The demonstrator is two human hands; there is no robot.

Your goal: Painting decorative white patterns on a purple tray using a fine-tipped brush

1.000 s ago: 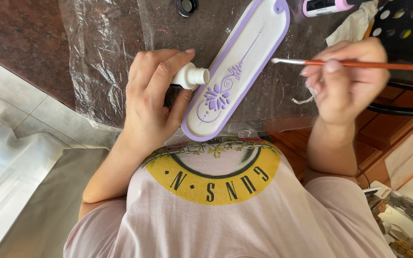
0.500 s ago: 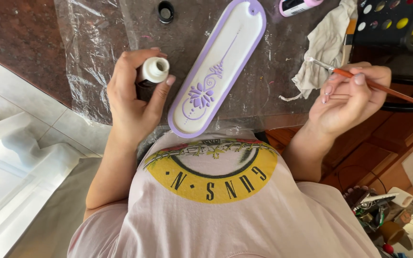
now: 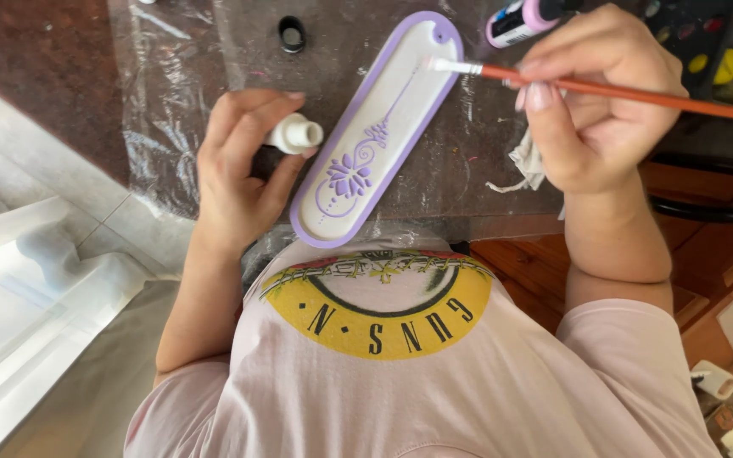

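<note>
Head view, left to right: my left hand point(image 3: 239, 170) is curled around a small white paint bottle point(image 3: 295, 134), fingers closed on it, its open neck pointing toward the tray. Just beside it on the plastic sheet point(image 3: 171, 102) lies the long oval tray point(image 3: 375, 127), white inside with a lilac rim. A lilac flower with curls and a thin stem line is already painted along its lower half; the upper half is bare white, so I judge the inner decoration only partly done. A black bottle cap point(image 3: 292, 34) sits above. My right hand point(image 3: 595, 110) pinches an orange-handled brush point(image 3: 604, 89), thumb and fingers tight on it, and the white bristle tip touches the tray's upper edge.
</note>
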